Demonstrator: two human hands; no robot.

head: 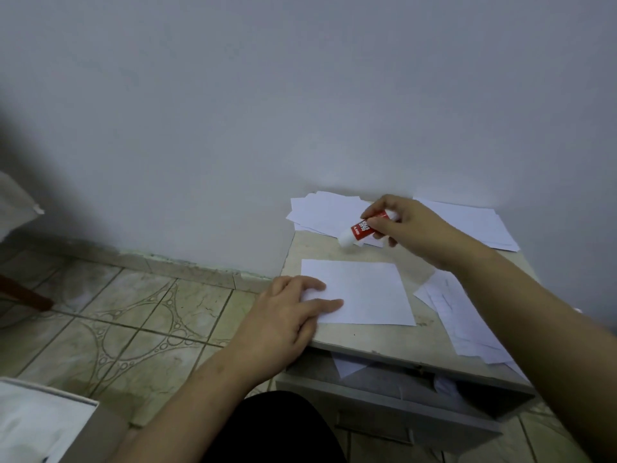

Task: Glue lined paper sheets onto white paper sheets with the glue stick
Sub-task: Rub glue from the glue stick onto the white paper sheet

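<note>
glue stick [362,228] label unreadable, drawer [394,396] contents shadowed, right forearm cut off

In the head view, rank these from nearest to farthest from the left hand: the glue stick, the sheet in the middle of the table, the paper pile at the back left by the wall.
1. Sheet in the middle: under the left hand's fingers.
2. Glue stick: farther back, held by the right hand.
3. Back-left paper pile: against the wall, just behind the stick.

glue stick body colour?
Red label with white lettering, white cap end, on the glue stick in the right hand; head view.

Head-worn view, downward onto near tabletop [384,339]
</note>
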